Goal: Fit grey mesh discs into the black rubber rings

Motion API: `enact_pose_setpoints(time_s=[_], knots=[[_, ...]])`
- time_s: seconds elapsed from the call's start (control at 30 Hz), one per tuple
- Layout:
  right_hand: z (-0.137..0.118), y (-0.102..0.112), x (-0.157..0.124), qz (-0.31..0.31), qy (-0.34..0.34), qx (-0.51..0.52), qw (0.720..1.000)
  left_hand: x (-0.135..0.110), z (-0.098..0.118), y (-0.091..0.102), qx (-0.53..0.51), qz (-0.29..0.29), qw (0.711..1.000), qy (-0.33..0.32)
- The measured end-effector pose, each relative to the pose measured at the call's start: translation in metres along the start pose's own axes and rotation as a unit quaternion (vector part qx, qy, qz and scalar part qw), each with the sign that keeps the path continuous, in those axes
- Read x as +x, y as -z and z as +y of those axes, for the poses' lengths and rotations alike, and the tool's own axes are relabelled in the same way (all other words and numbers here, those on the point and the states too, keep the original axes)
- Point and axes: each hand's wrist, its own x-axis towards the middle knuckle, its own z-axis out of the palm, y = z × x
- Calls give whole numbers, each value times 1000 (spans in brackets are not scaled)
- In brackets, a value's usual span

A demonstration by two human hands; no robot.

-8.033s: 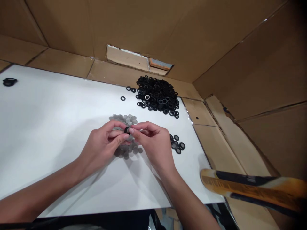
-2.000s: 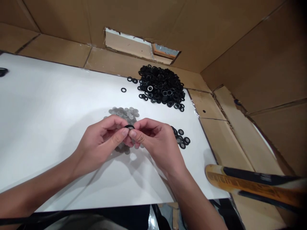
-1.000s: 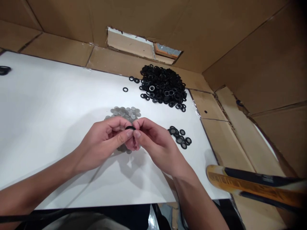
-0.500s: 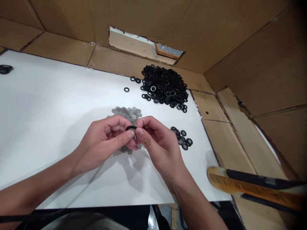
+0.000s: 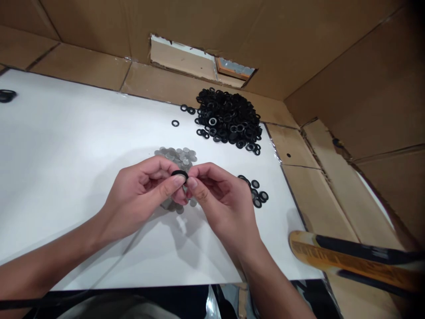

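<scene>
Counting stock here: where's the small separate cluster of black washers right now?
In the head view, the small cluster of black rubber washers lies on the white board just right of the right hand, below the large black pile.

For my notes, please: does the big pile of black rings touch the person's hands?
No, the big pile of black rings lies farther up the white board, apart from the left hand and right hand.

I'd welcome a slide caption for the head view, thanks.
The left hand and right hand pinch a black ring over grey discs.
</scene>
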Motion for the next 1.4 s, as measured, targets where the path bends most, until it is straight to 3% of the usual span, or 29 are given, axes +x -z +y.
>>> enact_pose_setpoints(time_s=[0.13, 0.33, 0.5, 0.87, 1.23, 1.4], knots=[[1, -1, -2, 3, 35, -25, 999, -1, 0, 0, -1, 0, 1000, 0], [10, -2, -3, -79, 19, 12, 997, 0, -5, 5, -21, -33, 999, -19], [11, -1, -2, -92, 23, -8, 995, 0, -7, 4, -36, -28, 999, -18], [1, -2, -1, -22, 9, 0, 1000, 0, -6, 2, 12, 11, 1000, -16], [4, -4, -1, 21, 33, -52, 998, 2, -10, 3, 19, 6, 999, -25], [6, -5, 0, 47, -3, -58, 997, 2, -11, 1, 16, -16, 1000, -2]])
